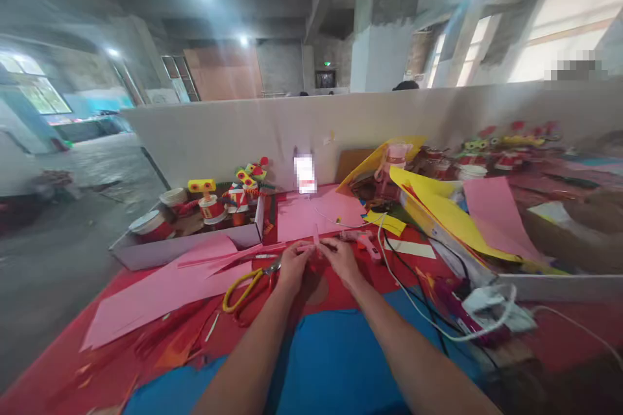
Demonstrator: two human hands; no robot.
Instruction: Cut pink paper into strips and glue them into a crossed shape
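Over the middle of the red table, my left hand (294, 264) and my right hand (342, 259) meet, fingertips pinched together. Between them is a narrow pink paper strip (316, 233), one end sticking upward. The part inside my fingers is hidden. Yellow-handled scissors (242, 290) lie just left of my left hand, their blades partly behind it. Right of my right hand is a pink glue gun (366, 241). Pink paper sheets (141, 295) and cut strips spread out on the left, and another pink sheet (296, 214) lies beyond my hands.
A shallow box (185, 249) at the left holds paper-cup figures (213, 207). At the right, another box (549, 285) holds yellow and pink paper. White and black cables (413, 305) cross the right side. A white partition (233, 130) stands behind, with a lit screen (305, 175) against it.
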